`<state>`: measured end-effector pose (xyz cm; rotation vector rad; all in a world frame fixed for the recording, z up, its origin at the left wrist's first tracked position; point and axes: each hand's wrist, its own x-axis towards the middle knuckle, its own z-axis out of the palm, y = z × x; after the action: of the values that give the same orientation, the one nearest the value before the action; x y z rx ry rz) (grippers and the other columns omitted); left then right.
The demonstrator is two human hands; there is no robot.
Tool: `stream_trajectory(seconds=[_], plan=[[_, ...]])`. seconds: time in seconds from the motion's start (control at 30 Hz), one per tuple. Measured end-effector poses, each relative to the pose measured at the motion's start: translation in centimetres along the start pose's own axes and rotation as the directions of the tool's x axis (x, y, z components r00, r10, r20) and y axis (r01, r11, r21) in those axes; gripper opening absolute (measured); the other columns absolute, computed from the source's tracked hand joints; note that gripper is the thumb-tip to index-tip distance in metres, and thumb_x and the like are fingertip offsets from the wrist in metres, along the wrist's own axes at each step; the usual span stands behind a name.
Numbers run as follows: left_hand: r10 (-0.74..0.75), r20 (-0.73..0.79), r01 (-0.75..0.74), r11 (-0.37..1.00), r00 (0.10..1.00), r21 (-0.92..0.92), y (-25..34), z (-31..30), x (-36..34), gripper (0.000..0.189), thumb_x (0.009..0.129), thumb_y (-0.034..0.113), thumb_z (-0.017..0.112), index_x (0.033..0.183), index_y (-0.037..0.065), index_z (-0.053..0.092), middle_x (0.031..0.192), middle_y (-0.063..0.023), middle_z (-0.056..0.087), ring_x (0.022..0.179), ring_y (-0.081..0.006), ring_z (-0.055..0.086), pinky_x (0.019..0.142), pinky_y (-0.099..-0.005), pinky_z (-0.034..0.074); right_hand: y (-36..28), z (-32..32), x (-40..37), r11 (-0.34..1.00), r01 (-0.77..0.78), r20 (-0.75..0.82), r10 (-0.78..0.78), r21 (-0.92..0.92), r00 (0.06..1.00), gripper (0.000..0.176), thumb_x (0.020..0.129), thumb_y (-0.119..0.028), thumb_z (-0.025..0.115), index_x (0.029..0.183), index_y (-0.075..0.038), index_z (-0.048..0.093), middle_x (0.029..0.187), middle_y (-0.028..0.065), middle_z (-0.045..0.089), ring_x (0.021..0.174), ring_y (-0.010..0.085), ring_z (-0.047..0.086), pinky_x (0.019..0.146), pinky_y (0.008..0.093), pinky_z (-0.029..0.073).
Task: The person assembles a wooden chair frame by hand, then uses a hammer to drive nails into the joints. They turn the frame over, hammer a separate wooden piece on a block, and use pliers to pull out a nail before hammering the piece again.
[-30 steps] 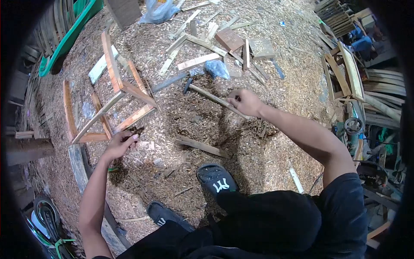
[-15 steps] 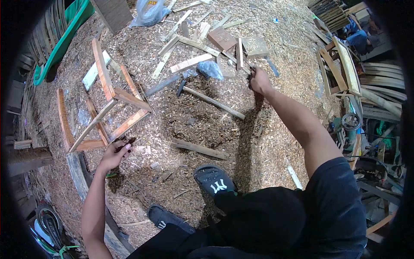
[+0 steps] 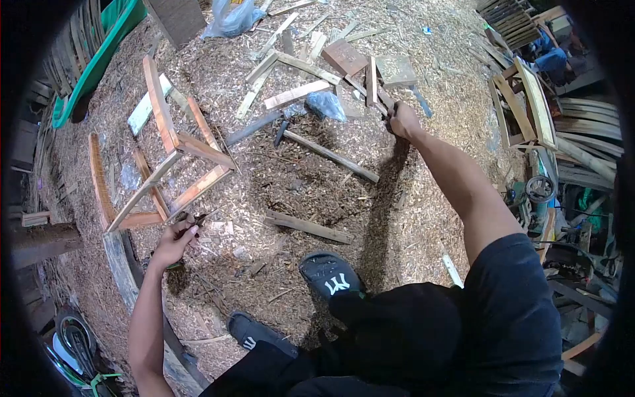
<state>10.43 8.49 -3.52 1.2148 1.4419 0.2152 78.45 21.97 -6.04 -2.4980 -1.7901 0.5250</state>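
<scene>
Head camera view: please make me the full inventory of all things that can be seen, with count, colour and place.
Hammer: one, dark head, pale handle, on the ground ahead
Wooden frames: two, reddish-brown at left, paler at right
Wood blocks: two, brown and greyish, far centre
Wood strips: many, pale to brown, mostly far centre
Plastic bags: at least two, blue beyond hammer, whitish at top
Green sheet: one, upper left
Wheel: one, dark, right
Ground: brown, covered with wood chips
Edge clutter: too dim to count
Sandals: two, black, white marks, on the feet
Left hand: one, beside left frame
Right hand: one, at far strips, grip unclear
</scene>
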Motion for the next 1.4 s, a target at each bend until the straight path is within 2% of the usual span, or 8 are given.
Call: stream_trajectory(seconds=[0.4,0.47,0.67,0.87,1.1,1.2,1.23,1.4], plan=[[0.024,0.043,-0.027,0.996,0.999,0.082,0.4,0.2,1.9,0.030,0.105,0.031,0.065,0.098,0.002,0.065,0.076,0.0001,0.062,0.070,-0.0088,0.057,0.065,-0.0274,0.047,5.1,-2.6,-5.0,0.936,-0.139,-0.265,0.231,0.324,0.936,0.033,0.103,-0.022,0.057,0.129,-0.001,0.062,0.112,0.0258,0.069,0.101,0.0447,0.068,0.093,0.0513,0.053],[-0.012,0.030,0.010,0.997,0.999,0.076,0.8,0.4,2.1,0.030,0.105,0.032,0.066,0.098,0.002,0.065,0.077,0.0000,0.062,0.070,-0.0087,0.056,0.065,-0.0273,0.046,6.2,-1.8,-5.4,0.973,0.009,-0.628,-0.157,-0.232,0.763,0.038,0.102,-0.023,0.061,0.135,-0.004,0.061,0.116,0.0213,0.068,0.097,0.0403,0.069,0.083,0.0494,0.055],[-0.010,0.039,0.005,0.992,0.999,0.129,1.0,0.3,1.8,0.033,0.105,0.034,0.066,0.101,0.001,0.065,0.080,0.0001,0.063,0.073,-0.0086,0.056,0.068,-0.0273,0.046,0.4,-2.9,-7.7,0.976,0.168,0.066,-0.178,0.140,0.982,0.033,0.101,-0.027,0.066,0.123,-0.003,0.064,0.127,0.0174,0.062,0.109,0.0336,0.065,0.102,0.0472,0.052],[0.022,0.033,-0.024,0.998,0.999,0.066,0.8,0.0,1.1,0.032,0.105,0.032,0.066,0.100,0.000,0.065,0.083,0.0002,0.064,0.076,-0.0089,0.057,0.070,-0.0268,0.046,-4.1,3.2,-7.8,0.967,0.086,-0.215,-0.139,-0.240,0.967,0.094,0.089,-0.061,0.072,0.150,0.004,0.041,0.141,0.0259,0.055,0.133,0.0367,0.055,0.111,0.0521,0.045],[-0.026,0.012,0.025,0.995,1.000,0.096,0.3,-0.8,0.3,0.032,0.104,0.031,0.066,0.103,0.000,0.067,0.083,-0.0003,0.064,0.077,-0.0096,0.057,0.071,-0.0277,0.047,-8.1,1.4,-9.8,0.860,-0.252,0.329,0.106,0.443,0.938,0.090,0.090,-0.031,0.080,0.149,0.016,0.031,0.127,0.0270,0.065,0.108,0.0380,0.068,0.101,0.0464,0.055],[0.063,0.004,-0.063,0.998,0.998,0.021,-0.7,-0.9,0.3,0.033,0.104,0.032,0.067,0.106,-0.001,0.067,0.083,-0.0004,0.064,0.077,-0.0095,0.058,0.072,-0.0275,0.047,-9.9,1.3,-12.9,0.757,0.002,0.230,-0.201,0.654,0.952,0.087,0.090,-0.030,0.077,0.148,0.017,0.032,0.122,0.0307,0.062,0.110,0.0395,0.065,0.105,0.0465,0.052],[0.025,0.002,-0.025,0.996,1.000,0.081,0.2,-0.9,0.0,0.034,0.104,0.032,0.067,0.109,-0.002,0.068,0.082,0.0000,0.064,0.077,-0.0092,0.057,0.072,-0.0269,0.047,-5.9,8.5,-9.6,0.878,0.430,-0.171,-0.401,0.209,0.900,0.085,0.087,-0.038,0.081,0.140,0.016,0.042,0.118,0.0312,0.065,0.104,0.0361,0.068,0.093,0.0468,0.057],[0.010,0.045,-0.016,0.991,0.999,0.133,1.1,-1.2,0.1,0.033,0.104,0.031,0.067,0.110,-0.002,0.069,0.082,-0.0003,0.064,0.077,-0.0096,0.058,0.073,-0.0268,0.047,-10.8,7.6,-6.5,0.792,-0.114,-0.092,0.210,0.600,0.973,0.100,0.086,-0.053,0.079,0.141,0.019,0.038,0.134,0.0370,0.058,0.126,0.0466,0.059,0.108,0.0492,0.047]])
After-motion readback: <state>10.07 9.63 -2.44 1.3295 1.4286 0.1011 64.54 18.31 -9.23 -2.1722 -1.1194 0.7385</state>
